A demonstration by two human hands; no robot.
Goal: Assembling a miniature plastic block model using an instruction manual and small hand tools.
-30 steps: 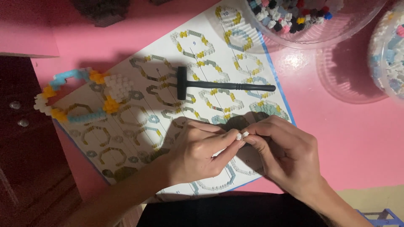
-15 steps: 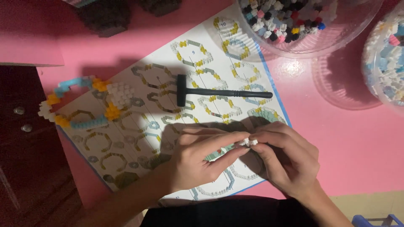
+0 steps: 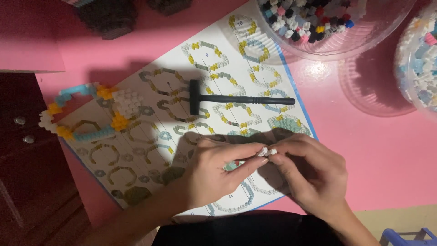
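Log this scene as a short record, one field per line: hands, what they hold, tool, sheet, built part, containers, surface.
left hand: pinching small white bricks at its fingertips
right hand: pinching the same bricks from the other side
tool: black hammer lying on the sheet, untouched
sheet: instruction sheet with ring diagrams, flat on the table
built part: blue, yellow and white brick chain on the sheet's left edge
containers: clear tub of mixed bricks
surface: pink table

On the pink table there is one printed instruction sheet, one small black hammer and one part-built ring of small blocks. Two clear bowls of mixed blocks are visible, one at the top and one at the right edge. Two hands are in view.
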